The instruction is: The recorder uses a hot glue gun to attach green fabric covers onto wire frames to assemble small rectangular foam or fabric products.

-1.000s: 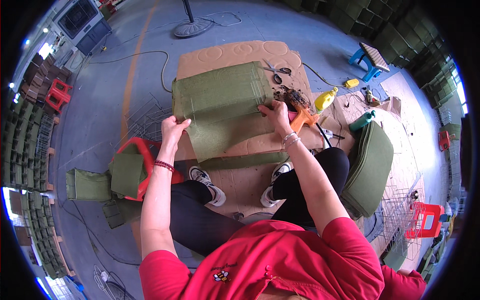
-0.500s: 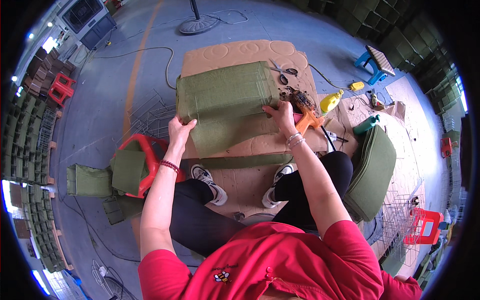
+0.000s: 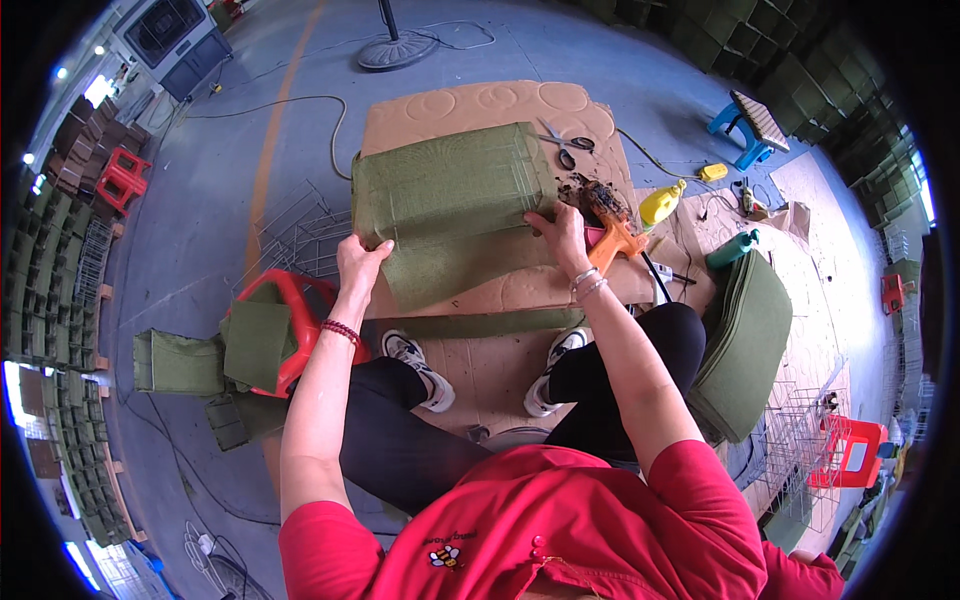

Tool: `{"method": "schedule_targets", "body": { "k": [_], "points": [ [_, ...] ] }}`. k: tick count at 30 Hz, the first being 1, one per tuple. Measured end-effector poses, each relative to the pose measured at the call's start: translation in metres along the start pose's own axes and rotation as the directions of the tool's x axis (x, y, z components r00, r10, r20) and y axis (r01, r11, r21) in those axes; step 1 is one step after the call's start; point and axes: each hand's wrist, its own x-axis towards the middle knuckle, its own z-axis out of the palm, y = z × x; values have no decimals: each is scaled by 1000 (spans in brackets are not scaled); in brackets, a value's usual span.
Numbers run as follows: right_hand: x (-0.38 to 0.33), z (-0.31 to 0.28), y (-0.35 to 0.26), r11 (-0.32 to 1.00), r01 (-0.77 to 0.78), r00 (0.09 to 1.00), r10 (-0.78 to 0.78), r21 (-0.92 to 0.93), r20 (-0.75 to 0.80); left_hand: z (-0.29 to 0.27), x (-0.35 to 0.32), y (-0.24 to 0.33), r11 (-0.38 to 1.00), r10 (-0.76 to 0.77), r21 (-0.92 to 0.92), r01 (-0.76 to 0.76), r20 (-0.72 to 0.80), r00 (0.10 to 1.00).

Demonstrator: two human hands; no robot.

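A green fabric sheet point(image 3: 460, 262) lies over a wire frame on the cardboard-topped work surface point(image 3: 490, 98), its near flap hanging toward me. Thin wires of the frame point(image 3: 522, 172) show along the right side. At the near left corner, my left hand point(image 3: 362, 262) grips the fabric with the thumb on top and the fingers mostly hidden beneath. My right hand point(image 3: 562, 236) pinches the right edge, thumb and fingers closed on the cloth. Just right of that hand rests an orange glue gun point(image 3: 620, 240). Scissors point(image 3: 568, 150) with dark handles lie beyond it.
A yellow bottle point(image 3: 660, 204) and a green bottle point(image 3: 732, 248) stand on the right, near a stack of green fabric sheets point(image 3: 745, 350). A red stool point(image 3: 300, 330) bearing green pieces is at my left. Wire frames point(image 3: 795, 445) lie at lower right; cables cross the floor.
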Motion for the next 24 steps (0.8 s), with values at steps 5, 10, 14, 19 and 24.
{"method": "schedule_targets", "body": {
  "k": [5, 10, 14, 19, 24],
  "points": [
    [-4, 4, -5, 989, 17, 1000, -19, 147, 11, -4, 4, -17, 998, 34, 54, -33, -26, 999],
    [0, 0, -12, 965, 78, 997, -78, -250, 10, -5, 4, -11, 994, 24, 103, -20, -38, 999],
    [-1, -4, -15, 977, 98, 995, -94, -188, 26, -4, 4, -11, 986, 69, 156, -61, -46, 997],
    [4, 1, -6, 990, 79, 996, -74, -114, 43, -2, 3, -14, 927, 234, 313, -207, -50, 971],
    [7, -2, -17, 955, 170, 985, -168, -242, 30, -9, 13, -18, 915, 260, 328, -237, -27, 965]
  ]
}}
